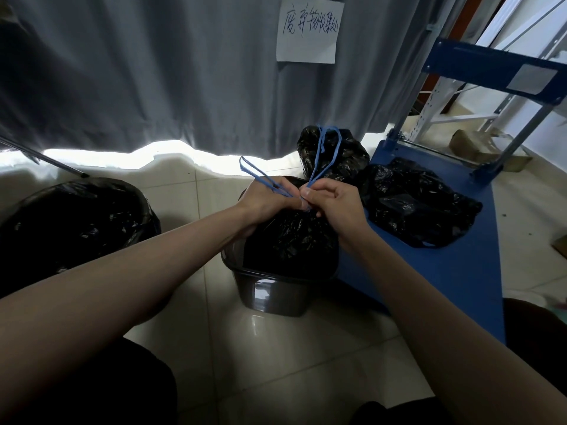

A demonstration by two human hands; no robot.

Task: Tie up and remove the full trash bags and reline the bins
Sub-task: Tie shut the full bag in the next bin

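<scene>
Over the small dark bin [270, 289], both hands meeting at the gathered neck of the black trash bag [291, 237]. Left hand [270, 199] curled round one loop of the blue drawstring [329, 148], that loop running up and away to the left of the neck; right hand [333, 204] pinching the other loop, rising almost straight above the neck. Knuckles nearly touching, both clamped on cord, neither noticeably nearer the knot. Bag still seated in the bin, standing upright, long axis vertical, directly beneath the hands. Judged as mid-tie: neck cinched, loops perhaps crossed once, though the crossing itself hides behind the fingers and cannot be read for certain. Next move likely turns on pulling the two loops outward, away from the neck, then lifting straight up along the bag's axis. Right of the bin, a blue cart [454, 271] carrying another black bag [414, 207]; behind the bin, a further tied bag [346, 157]. Left of the bin, a larger lined bin [76, 222]. Beyond, a grey curtain [153, 72] with a paper sign [310, 29].
</scene>
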